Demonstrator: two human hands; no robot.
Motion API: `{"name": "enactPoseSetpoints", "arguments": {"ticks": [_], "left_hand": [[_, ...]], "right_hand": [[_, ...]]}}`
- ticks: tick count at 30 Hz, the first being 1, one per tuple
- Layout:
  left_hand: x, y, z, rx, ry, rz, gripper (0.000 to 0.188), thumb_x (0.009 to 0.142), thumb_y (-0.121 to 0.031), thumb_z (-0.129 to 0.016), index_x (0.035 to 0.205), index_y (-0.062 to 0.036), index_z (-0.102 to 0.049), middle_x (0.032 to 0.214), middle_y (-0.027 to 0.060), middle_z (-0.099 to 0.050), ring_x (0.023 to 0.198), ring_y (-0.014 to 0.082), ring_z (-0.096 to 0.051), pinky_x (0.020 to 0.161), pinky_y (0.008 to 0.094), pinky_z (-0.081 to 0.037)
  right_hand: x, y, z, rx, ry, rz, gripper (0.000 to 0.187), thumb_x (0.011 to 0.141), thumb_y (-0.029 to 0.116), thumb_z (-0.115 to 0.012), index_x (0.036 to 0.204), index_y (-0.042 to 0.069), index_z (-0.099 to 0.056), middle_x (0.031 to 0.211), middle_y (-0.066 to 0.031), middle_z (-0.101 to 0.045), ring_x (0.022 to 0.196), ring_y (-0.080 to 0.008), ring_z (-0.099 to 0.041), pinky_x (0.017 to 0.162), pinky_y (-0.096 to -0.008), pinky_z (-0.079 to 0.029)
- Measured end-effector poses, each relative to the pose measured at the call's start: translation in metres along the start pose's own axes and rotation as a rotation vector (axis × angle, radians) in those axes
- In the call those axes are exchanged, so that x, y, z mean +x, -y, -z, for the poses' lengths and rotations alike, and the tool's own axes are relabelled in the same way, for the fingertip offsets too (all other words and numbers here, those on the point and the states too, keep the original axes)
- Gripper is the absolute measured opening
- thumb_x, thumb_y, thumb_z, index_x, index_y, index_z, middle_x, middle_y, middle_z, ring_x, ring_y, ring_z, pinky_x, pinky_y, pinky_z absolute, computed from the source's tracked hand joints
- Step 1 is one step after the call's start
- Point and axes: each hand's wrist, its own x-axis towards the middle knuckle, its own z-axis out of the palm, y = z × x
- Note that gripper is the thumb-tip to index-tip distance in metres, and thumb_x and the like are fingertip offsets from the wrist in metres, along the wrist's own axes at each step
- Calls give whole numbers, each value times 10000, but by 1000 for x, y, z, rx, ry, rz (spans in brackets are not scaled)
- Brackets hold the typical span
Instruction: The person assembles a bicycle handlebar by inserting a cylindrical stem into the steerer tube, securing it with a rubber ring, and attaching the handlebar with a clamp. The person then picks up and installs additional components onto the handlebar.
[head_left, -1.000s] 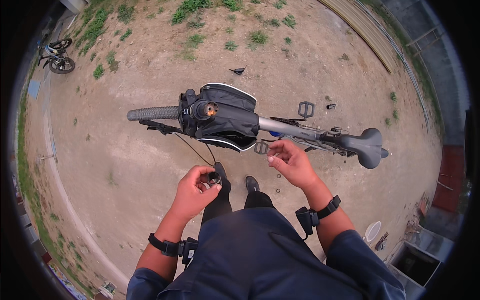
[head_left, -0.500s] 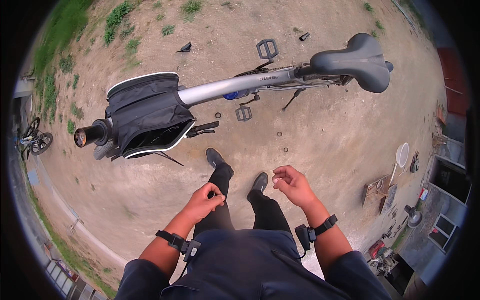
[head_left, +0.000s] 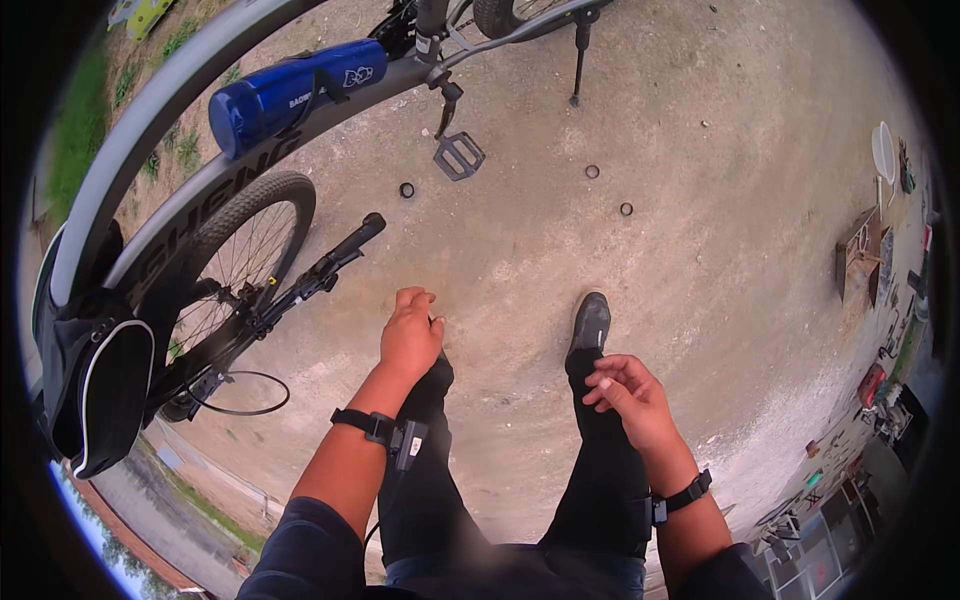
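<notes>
My left hand (head_left: 410, 335) hangs over the bare ground, back of the hand up, fingers stretched and thumb apart. Nothing shows in it, though its palm is hidden. My right hand (head_left: 630, 397) is loosely curled in front of my right leg, with gaps between the fingers and nothing visible in them. Nearest to my left hand is a black handlebar grip (head_left: 358, 238) of a grey bicycle (head_left: 165, 215). The bicycle carries a blue bottle (head_left: 295, 92) on its frame and a black bag (head_left: 112, 390) at the front. Neither hand touches it.
A black ring (head_left: 407, 190) lies by the pedal (head_left: 459, 156); two more rings (head_left: 592, 171) (head_left: 627, 209) lie farther right. The kickstand (head_left: 579, 60) meets the dirt ground. A loop of black cable (head_left: 285, 408) sticks out near the front wheel. A wooden box (head_left: 860, 258) stands far right.
The view has turned and shifted, so the bicycle looms larger at upper left. My feet are farther apart. My left hand's fingers have straightened; my right hand stays loosely curled.
</notes>
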Motion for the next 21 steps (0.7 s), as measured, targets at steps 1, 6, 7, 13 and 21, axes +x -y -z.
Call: {"name": "enactPoseSetpoints", "arguments": {"ticks": [1, 6, 7, 13, 21], "left_hand": [[18, 19, -15, 64, 6, 10, 432, 927, -140, -751, 1322, -10, -633, 1539, 161, -504, 1169, 368, -701, 975, 463, -573], [112, 62, -64, 222, 9, 63, 584, 932, -135, -752, 1466, 8, -561, 1663, 165, -379, 1213, 386, -687, 1014, 466, -570], [128, 72, -71, 232, -1, 70, 591, 932, -128, -752, 1473, 7, -557, 1671, 169, -371, 1189, 385, -694, 1002, 461, -571], [214, 111, -103, 317, 6, 198, 600, 946, -152, -742, 1496, -10, -546, 1710, 160, -298, 1264, 400, -669, 1025, 484, -572], [274, 137, -116, 358, 25, 206, 612, 956, -165, -725, 1520, -28, -532, 1726, 150, -281, 1296, 400, -653, 1046, 486, -566]], "right_hand": [[1, -13, 3, 33, -17, 1, 293, 1050, 170, -691, 1306, 41, -630, 1128, -75, -735, 959, -171, -733, 797, -288, -551], [18, -61, 36, 222, -105, 39, 328, 1053, 157, -666, 1348, 26, -607, 1153, -118, -742, 963, -199, -748, 812, -303, -566], [21, -64, 42, 267, -127, 52, 333, 1052, 159, -660, 1348, 18, -603, 1147, -127, -743, 950, -210, -755, 809, -307, -570], [39, -39, 74, 245, -192, 187, 421, 1013, 248, -724, 1298, -17, -565, 1040, -165, -739, 853, -263, -766, 700, -294, -586], [61, -12, 86, 146, -269, 237, 531, 967, 356, -785, 1251, -26, -550, 961, -180, -722, 750, -264, -747, 638, -286, -579]]}}
